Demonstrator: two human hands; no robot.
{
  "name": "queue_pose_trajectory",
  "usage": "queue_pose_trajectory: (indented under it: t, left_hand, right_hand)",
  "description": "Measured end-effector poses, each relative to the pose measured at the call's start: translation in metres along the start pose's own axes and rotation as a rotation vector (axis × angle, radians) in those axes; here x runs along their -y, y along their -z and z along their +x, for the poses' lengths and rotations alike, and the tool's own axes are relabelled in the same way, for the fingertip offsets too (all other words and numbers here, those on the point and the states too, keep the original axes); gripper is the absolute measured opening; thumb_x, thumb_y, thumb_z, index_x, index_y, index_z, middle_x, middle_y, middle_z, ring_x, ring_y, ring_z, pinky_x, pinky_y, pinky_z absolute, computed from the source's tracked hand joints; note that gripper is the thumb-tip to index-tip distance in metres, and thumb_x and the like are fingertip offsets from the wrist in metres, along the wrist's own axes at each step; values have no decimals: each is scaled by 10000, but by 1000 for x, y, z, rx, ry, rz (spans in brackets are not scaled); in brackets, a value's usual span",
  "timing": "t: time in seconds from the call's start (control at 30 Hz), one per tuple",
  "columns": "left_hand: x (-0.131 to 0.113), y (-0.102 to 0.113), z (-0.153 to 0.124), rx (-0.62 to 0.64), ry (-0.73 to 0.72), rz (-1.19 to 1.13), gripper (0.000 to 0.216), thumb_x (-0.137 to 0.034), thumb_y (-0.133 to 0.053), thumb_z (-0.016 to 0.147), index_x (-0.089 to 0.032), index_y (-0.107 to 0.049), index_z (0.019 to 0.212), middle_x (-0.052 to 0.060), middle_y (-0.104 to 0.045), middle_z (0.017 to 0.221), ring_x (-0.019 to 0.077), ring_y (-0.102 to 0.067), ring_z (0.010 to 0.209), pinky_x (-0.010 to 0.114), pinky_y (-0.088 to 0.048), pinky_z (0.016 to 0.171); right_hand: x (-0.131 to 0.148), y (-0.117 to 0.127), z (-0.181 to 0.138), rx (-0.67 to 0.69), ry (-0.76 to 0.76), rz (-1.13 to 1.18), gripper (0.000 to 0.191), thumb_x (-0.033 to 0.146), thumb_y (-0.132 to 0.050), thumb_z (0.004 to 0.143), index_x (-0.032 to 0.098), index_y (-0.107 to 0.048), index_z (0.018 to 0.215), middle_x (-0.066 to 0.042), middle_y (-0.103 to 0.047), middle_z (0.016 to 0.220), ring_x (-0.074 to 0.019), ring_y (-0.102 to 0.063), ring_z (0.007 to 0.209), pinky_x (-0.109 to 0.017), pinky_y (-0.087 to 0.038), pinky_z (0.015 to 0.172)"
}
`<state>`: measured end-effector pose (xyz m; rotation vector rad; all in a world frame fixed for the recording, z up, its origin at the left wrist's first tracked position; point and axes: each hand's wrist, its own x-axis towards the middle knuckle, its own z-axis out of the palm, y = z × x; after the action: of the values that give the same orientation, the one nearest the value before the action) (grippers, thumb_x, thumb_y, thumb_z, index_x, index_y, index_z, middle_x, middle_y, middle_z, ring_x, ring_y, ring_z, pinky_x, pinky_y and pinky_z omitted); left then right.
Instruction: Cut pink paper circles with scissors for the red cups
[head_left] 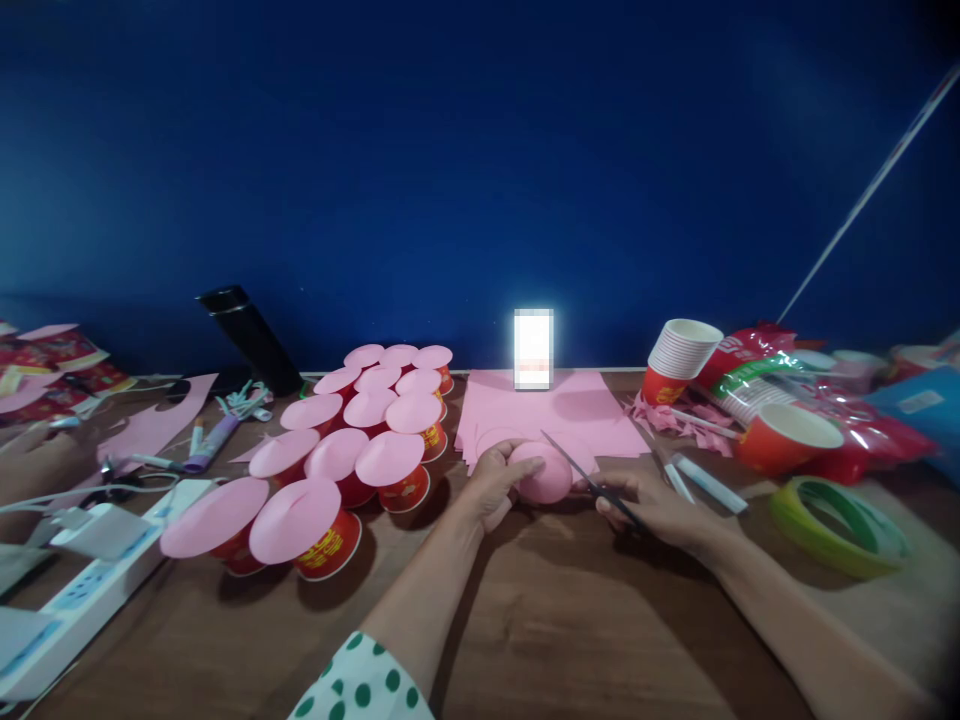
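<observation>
Between thumb and fingers, my left hand (498, 484) pinches a round pink paper disc (547, 474). Scissors (598, 487) with dark blades are in my right hand (652, 503), whose fingers are closed around the handles. The blades point up and left, close by the disc's right edge; I cannot tell whether they touch the paper. Just beyond my hands lies a stack of pink paper sheets (536, 410), with round outlines or cut discs at its front edge. To the left, several upside-down red paper cups (330, 545) each carry a pink paper disc (296, 520) on top.
A co-worker's hand (37, 465) is at the left edge, near a white power strip (112, 580). A black bottle (251, 340) leans against the blue wall. At right are stacked cups (684, 348), a lying cup (787, 438), glue sticks (711, 484) and a green tape roll (806, 540).
</observation>
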<state>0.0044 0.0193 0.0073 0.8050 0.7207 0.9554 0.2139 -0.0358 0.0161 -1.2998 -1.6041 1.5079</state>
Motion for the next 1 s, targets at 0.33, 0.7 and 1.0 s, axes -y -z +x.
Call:
queue_pose_trajectory:
  t: [0.33,0.7,1.0]
  left_hand:
    - [1,1,2,14,-6,-13,463,-244,-810,496,-106,-612,892,46,-641,746,128,-572,652,255,-452,635]
    - [3,3,3,17,-5,-25,460,-237,-813,497,-122,-617,897,39,-637,767,120,-575,663,234,-457,615]
    - [4,4,4,19,-6,-13,469,-243,-811,502,-122,-625,916,53,-650,801,138,-595,690,247,-472,633]
  right_hand:
    - [-5,2,2,-4,2,-10,468,426,-619,740,136,-610,1106,46,-433,550,-73,-399,493,-183,-325,447]
    - [-4,2,1,-5,4,-31,445,411,-615,743,145,-615,1099,40,-443,548,-76,-397,492,-173,-312,427]
    - [-1,2,0,6,10,-31,472,418,-637,722,135,-610,1099,36,-467,564,-77,-406,494,-181,-329,438]
